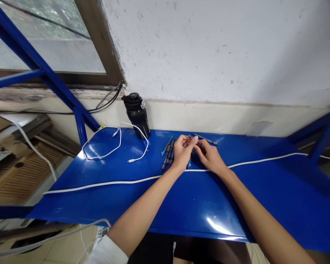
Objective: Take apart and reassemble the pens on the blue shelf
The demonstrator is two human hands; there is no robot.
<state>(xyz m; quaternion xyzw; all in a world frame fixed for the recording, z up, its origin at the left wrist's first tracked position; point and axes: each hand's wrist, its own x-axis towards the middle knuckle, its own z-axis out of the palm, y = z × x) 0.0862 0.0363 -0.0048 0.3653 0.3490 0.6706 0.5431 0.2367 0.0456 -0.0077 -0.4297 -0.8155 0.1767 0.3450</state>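
My left hand (183, 151) and my right hand (209, 157) meet fingertip to fingertip over the back part of the blue shelf (187, 205). Both are closed in a pinch on a dark pen (191, 136), mostly hidden by the fingers. Just left of my left hand lies a bunch of pens (168, 153), dark ones with a bright blue one among them. A further dark pen (207, 140) rests behind my right hand, close to the wall. Below the hands, a blue pen end (189, 164) shows between the wrists.
A black bottle (137, 117) stands upright against the wall. Beside it a white charging cable (99, 157) lies in a loose loop. One long white cord (104, 186) crosses the shelf, passing under my forearms. Blue metal frame bars (44, 69) rise at the left.
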